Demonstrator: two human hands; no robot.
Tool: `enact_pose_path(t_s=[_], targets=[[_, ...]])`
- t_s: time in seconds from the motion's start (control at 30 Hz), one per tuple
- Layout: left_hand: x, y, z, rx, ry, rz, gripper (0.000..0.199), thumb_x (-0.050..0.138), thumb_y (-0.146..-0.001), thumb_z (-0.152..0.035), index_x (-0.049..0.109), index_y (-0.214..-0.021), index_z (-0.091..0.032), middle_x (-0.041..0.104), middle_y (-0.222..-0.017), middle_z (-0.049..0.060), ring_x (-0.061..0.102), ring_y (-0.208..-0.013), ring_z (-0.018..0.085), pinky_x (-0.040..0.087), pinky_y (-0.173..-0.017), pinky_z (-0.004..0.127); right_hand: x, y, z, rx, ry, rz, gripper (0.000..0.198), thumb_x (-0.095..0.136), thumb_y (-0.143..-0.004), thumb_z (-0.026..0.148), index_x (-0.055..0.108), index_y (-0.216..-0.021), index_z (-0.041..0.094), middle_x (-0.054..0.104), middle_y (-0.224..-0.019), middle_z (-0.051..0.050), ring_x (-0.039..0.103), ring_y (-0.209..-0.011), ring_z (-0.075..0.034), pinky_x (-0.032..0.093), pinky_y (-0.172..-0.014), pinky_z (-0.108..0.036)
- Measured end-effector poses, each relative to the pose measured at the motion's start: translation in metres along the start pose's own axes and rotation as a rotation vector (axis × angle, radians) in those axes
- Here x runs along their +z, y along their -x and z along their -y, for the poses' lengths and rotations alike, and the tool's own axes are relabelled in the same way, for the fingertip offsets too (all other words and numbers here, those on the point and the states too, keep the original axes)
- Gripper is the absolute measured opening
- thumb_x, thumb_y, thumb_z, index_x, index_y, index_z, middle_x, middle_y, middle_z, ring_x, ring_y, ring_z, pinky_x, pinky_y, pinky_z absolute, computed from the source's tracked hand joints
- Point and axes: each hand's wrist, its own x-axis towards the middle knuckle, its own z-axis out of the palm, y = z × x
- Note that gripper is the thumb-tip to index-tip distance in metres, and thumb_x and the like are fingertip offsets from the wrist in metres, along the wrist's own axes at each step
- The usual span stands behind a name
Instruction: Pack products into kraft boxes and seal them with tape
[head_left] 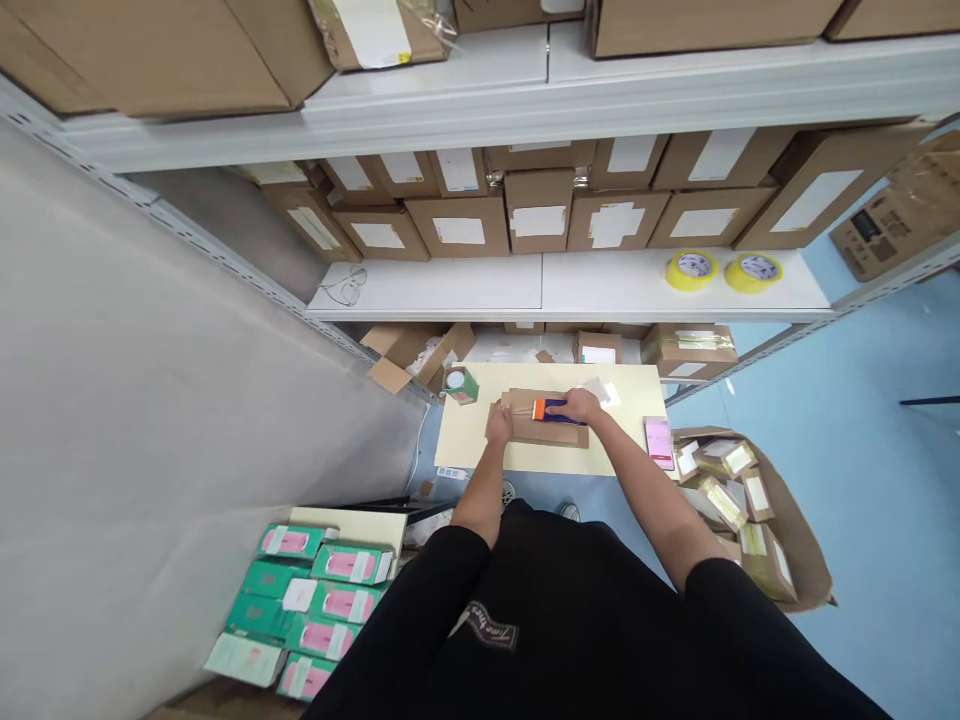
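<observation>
A white metal shelving unit [450, 285] lined with brown cardboard boxes [458, 228] stands beyond a person's hands, poised over a pale-yellow rectangular table [465, 440]. Right of the right hand [583, 406], an open brown cardboard carton [796, 548] holds parcels [720, 505]. Beneath both hands lies a flat brown cardboard piece [544, 433], its left end at the curled left hand [499, 423], whose exact grip cannot be told. The right hand grasps an orange-and-dark-blue handheld tool [538, 409], orange end facing the left.
</observation>
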Motion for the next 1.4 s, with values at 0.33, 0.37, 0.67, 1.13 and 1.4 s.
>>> enact_pose_path(t_s=[0.33, 0.37, 0.67, 1.13, 1.4], targets=[[0.0, -0.005, -0.004, 0.045, -0.166, -0.063, 0.055, 0.038, -0.11, -0.045, 0.047, -0.155, -0.016, 0.067, -0.141, 0.019, 0.066, -0.127, 0.031, 0.047, -0.112, 0.044, -0.008, 0.072, -0.156, 0.384, -0.066, -0.14, 0.059, 0.077, -0.079, 0.074, 0.075, -0.08, 0.015, 0.075, -0.084, -0.017, 0.074, -0.093, -0.03, 0.049, -0.069, -0.028], [0.0, -0.006, -0.005, 0.041, -0.174, -0.063, 0.055, 0.039, -0.11, -0.046, 0.047, -0.155, -0.016, 0.068, -0.139, 0.019, 0.067, -0.125, 0.032, 0.048, -0.11, 0.045, -0.008, 0.072, -0.157, 0.395, -0.068, -0.142, 0.061, 0.077, -0.078, 0.075, 0.075, -0.082, 0.015, 0.076, -0.086, -0.017, 0.074, -0.093, -0.03, 0.05, -0.07, -0.029], [-0.003, -0.005, -0.006, 0.035, -0.211, -0.051, 0.052, 0.037, -0.11, -0.046, 0.049, -0.153, -0.019, 0.071, -0.135, 0.015, 0.069, -0.12, 0.029, 0.051, -0.105, 0.042, 0.041, 0.024, -0.079, 0.441, -0.143, -0.054, 0.056, 0.079, -0.083, 0.057, 0.076, -0.115, 0.01, 0.077, -0.113, -0.023, 0.074, -0.107, -0.034, 0.054, -0.084, -0.034], [-0.004, -0.001, -0.009, 0.009, -0.166, -0.049, 0.062, 0.046, -0.102, -0.064, 0.048, -0.151, -0.026, 0.069, -0.14, 0.013, 0.067, -0.125, 0.03, 0.05, -0.106, 0.042, 0.118, 0.07, -0.125, 0.713, -0.398, -0.205, 0.036, 0.058, -0.099, 0.032, 0.07, -0.123, 0.009, 0.073, -0.12, -0.025, 0.068, -0.114, -0.034, 0.049, -0.094, -0.041], [-0.006, 0.002, -0.011, 0.015, -0.116, -0.009, 0.08, 0.07, -0.086, -0.07, 0.046, -0.149, -0.028, 0.072, -0.135, 0.009, 0.069, -0.121, 0.027, 0.052, -0.103, 0.038, 0.118, 0.038, -0.043, 0.33, -0.677, -0.258, 0.051, 0.038, -0.109, 0.049, 0.058, -0.148, 0.023, 0.069, -0.141, -0.009, 0.061, -0.132, -0.026, 0.048, -0.108, -0.034]])
